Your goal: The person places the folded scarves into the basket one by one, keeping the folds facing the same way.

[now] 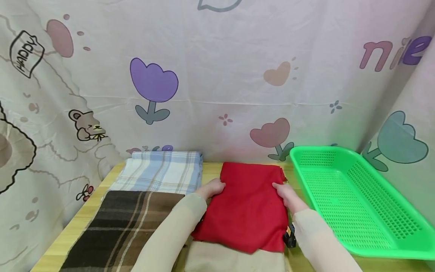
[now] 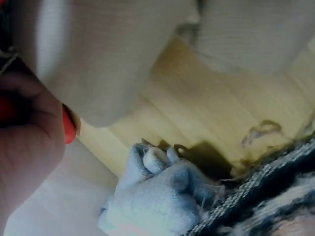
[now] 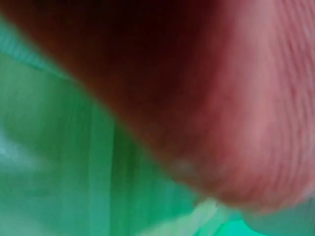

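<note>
A folded red scarf [image 1: 251,204] with a short fringe at its far right corner lies over a beige folded cloth [image 1: 234,258]. My left hand [image 1: 215,187] grips the scarf's left edge near the far end; in the left wrist view, red fabric shows inside the curled fingers of that hand [image 2: 29,128]. Across from it, my right hand [image 1: 287,194] pinches the right edge, thumb on top and the other fingers hidden. The right wrist view is mostly filled by blurred skin of the right hand [image 3: 236,123].
On the left lie a brown plaid scarf [image 1: 129,226] and, behind it, a blue-and-white plaid one [image 1: 163,170]. A green plastic basket [image 1: 306,189] stands at right. Below the right forearm is a small black object [image 1: 290,238]. A printed curtain [image 1: 217,75] hangs behind the wooden table [image 1: 56,249].
</note>
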`<state>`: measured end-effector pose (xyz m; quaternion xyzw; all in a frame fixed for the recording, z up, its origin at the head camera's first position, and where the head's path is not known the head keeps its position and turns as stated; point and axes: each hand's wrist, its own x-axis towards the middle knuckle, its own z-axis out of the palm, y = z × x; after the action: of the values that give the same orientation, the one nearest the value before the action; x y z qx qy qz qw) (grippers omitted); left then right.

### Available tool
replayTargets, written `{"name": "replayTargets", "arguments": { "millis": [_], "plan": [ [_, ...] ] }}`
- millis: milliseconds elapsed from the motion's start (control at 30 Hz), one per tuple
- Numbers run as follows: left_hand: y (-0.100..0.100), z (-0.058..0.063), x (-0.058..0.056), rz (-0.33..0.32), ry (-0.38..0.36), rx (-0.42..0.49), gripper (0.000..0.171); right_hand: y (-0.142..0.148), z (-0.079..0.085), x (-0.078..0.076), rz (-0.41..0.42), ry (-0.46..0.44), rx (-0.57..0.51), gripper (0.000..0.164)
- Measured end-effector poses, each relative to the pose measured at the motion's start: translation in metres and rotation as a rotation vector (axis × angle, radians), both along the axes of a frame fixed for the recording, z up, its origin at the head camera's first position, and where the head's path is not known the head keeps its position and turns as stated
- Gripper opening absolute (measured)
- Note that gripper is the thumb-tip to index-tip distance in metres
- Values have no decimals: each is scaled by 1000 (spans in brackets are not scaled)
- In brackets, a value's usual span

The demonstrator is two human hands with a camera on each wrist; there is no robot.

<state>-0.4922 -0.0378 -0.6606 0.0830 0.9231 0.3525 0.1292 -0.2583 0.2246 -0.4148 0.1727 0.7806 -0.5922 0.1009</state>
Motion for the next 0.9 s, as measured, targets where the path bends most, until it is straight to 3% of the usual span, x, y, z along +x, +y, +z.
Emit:
{"name": "replayTargets", "arguments": {
  "millis": [67,100,200,267,300,333,400,500,700,733,800,833,900],
  "plan": [
    [2,11,8,12,44,-36,42,-2,4,0,-4,4,21,57],
    [2,22,16,15,37,-35,45,-3,6,0,-4,5,30,56],
    [1,68,51,0,102,7,47,-5,13,-1,5,24,57,53],
    [0,98,71,4,81,79,48,-5,18,-2,15,45,83,50],
    [0,107,76,0,84,114,48,-6,20,-2,22,54,92,49],
    [0,113,79,0,108,134,48,-6,23,-3,28,64,102,47],
    [0,125,83,32,59,182,48,-6,28,-3,38,78,123,44],
    [0,126,76,46,109,174,47,-7,37,-4,66,99,155,42],
    [1,147,75,90,59,194,39,-5,51,-10,107,111,254,45],
    [-2,121,50,90,53,213,38,-4,53,-11,112,110,262,44],
    [-5,87,16,94,51,235,35,-4,56,-12,124,109,276,43],
    [-7,75,4,90,65,237,36,-3,58,-12,132,113,282,44],
    [-9,66,-9,92,88,249,36,-3,62,-13,142,122,285,44]
  ]
}}
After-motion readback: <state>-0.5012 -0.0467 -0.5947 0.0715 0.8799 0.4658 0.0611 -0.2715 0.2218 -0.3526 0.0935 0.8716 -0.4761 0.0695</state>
